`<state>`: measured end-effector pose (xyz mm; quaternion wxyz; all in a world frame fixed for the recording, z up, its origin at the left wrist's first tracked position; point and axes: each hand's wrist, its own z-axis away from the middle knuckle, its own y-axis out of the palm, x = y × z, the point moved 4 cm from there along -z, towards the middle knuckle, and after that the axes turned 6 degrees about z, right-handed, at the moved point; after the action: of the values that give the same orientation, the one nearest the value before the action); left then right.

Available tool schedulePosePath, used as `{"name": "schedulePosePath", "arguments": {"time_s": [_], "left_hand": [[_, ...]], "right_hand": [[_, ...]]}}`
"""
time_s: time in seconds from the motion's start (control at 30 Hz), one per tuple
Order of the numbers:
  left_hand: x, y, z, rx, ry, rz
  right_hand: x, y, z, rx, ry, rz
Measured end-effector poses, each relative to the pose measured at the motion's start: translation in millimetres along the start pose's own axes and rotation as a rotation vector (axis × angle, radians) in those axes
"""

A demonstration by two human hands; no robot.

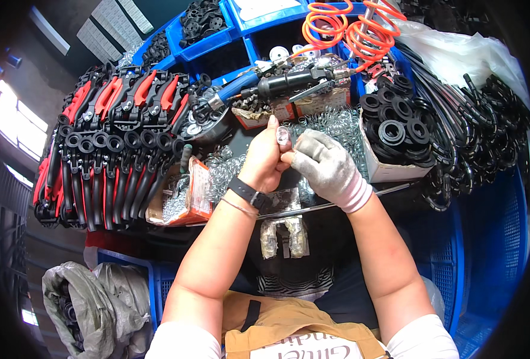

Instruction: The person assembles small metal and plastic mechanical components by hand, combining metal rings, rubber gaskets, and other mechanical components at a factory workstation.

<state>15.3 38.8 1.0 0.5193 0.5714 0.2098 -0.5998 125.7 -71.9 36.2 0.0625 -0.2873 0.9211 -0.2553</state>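
Note:
My bare left hand (264,157), with a black watch on its wrist, is closed with the thumb up on a small silvery part (283,136) that looks like a coil spring. Close against it, my right hand (326,166) wears a grey-white glove. Its thumb and fingertips pinch together beside the part; what lies between them is too small to make out. Loose coil springs (341,133) are heaped just beyond the gloved hand. More springs (224,173) lie by my left wrist. Below both hands, a worn metal fixture (284,234) juts from the bench edge.
Red-and-black lever assemblies (118,137) are stacked at left. A box of black rings (395,128) and bent black tubes (480,125) stand at right. An air screwdriver (289,82) on an orange coiled hose (369,36) lies ahead, before blue bins (208,54). An orange-white box (200,190) holds small parts.

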Motion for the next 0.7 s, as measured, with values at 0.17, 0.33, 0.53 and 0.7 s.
{"name": "schedulePosePath", "arguments": {"time_s": [0.17,0.33,0.53,0.7], "left_hand": [[-6.4,10.6,8.3,0.053,0.195,-0.065],[-14.4,28.3,29.1,0.038,0.795,-0.553],[-15.3,10.0,11.0,-0.069,0.671,-0.794],[-9.8,5.0,11.7,0.065,0.171,-0.219]], "right_hand": [[-20.6,3.5,8.9,-0.112,0.514,-0.095],[-23.7,4.8,9.8,0.03,1.152,-0.815],[-27.5,-0.7,8.6,-0.031,0.885,-0.546],[-16.2,-18.1,-1.9,-0.081,0.34,0.116]]}}
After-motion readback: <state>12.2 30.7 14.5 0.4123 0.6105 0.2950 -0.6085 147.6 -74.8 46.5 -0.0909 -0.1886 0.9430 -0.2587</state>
